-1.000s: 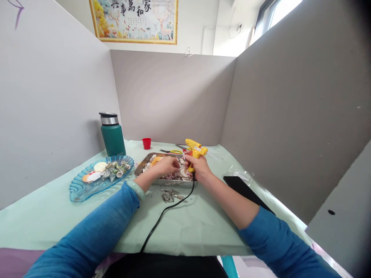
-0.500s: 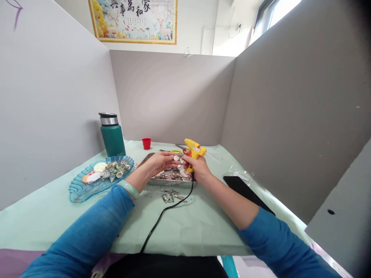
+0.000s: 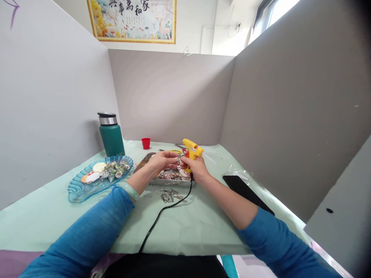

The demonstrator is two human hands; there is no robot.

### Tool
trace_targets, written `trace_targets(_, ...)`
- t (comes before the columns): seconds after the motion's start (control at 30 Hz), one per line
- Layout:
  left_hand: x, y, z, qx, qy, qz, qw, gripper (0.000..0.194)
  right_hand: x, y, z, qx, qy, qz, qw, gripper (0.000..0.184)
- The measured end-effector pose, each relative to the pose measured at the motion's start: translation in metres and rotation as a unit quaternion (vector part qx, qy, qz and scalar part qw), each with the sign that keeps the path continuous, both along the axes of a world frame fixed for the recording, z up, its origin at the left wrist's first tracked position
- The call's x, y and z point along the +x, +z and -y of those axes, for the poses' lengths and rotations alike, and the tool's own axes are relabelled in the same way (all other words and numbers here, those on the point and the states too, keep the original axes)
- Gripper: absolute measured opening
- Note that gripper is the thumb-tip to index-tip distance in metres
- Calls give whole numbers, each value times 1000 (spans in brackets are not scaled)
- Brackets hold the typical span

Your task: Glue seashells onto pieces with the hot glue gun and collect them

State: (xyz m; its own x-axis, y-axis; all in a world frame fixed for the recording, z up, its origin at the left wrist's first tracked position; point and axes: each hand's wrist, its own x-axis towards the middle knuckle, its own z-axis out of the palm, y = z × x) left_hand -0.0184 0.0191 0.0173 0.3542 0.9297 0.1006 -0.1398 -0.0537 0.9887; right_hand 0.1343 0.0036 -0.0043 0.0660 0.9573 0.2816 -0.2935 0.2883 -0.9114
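My left hand (image 3: 162,162) is closed, its fingertips pinching a small pale shell (image 3: 179,159). In my right hand (image 3: 197,168) is a yellow hot glue gun (image 3: 191,149), gripped by its handle, with a clear glue stick (image 3: 209,158) sticking out of its rear. My right fingertips also reach to the shell and touch it or something silvery on it; the detail is too small to tell. Both hands hover over a metal tray (image 3: 174,183) of mixed shells (image 3: 171,175). Several small silver metal clips (image 3: 171,195) lie in front of the tray.
At left, a blue shell-shaped dish (image 3: 75,192) bears shells, beside a green bottle (image 3: 111,139). A red cup (image 3: 146,143) and scissors (image 3: 175,151) stand behind. The black cord (image 3: 158,218) runs to the front edge. A black flat object (image 3: 246,193) lies right; grey panels surround the table.
My right hand has brought its fingertips and the glue gun slightly left, closer to the shell. The shell, whose pale face showed earlier, is now partly covered by fingers.
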Motion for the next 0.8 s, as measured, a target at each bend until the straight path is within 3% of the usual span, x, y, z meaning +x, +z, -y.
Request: trace_targets(0.8, 3, -2, 3, 87, 35, -47, 994, 36, -1, -3, -1, 7, 18, 30, 999, 32)
